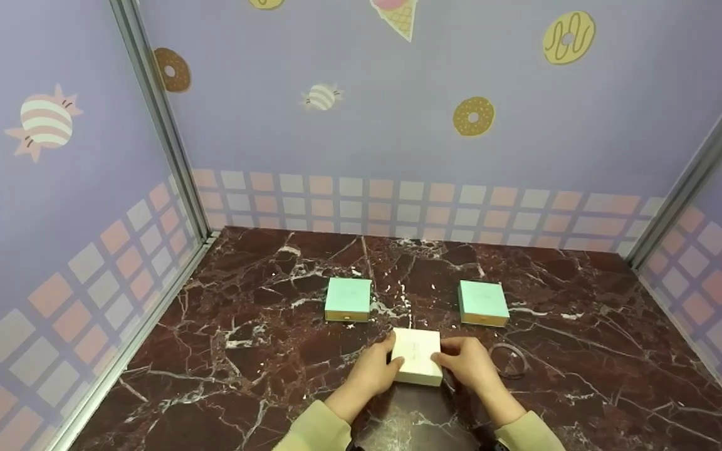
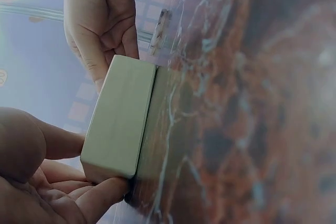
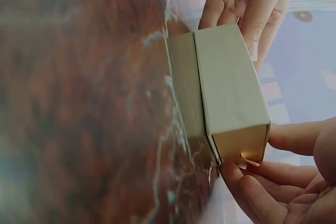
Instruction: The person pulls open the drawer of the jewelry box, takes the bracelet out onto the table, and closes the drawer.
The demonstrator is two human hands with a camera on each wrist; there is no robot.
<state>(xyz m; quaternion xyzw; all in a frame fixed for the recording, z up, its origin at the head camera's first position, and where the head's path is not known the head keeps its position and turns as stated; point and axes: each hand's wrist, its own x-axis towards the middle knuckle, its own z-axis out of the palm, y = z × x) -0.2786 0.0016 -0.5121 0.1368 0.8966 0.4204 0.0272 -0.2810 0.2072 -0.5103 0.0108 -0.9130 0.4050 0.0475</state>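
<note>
Both my hands were on it, one at each end! My left hand [image 1: 370, 369] had the cream box [image 1: 417, 352] clamped at its left end, thumb at the top edge, fingers lower down. My right hand [image 1: 470, 363] gripped the opposite end, thumb up on the top edge there, fingers bent in underneath the thumb. And the box itself? Flat on the dark red marble table [image 1: 198, 401], right in front of me, its pale side mirrored in the glossy surface. Over at my right hand, the right wrist view gave it away: a gold end panel [image 3: 239, 142] with a small pull tab [image 3: 249, 160], my fingers just beside it! Whether they touched that tab, I couldn't tell. Beyond the box stood two more: a left mint box [image 1: 348, 295] and a right mint box [image 1: 484, 299], well apart, gold fronts turned my way. White flecks [image 1: 406, 300] lay scattered between those two. Just beside my right hand, a thin loop [image 1: 512, 376] lay on the marble. And all along the back, a lilac wall [image 1: 361, 138] full of doughnuts and sweets!
</note>
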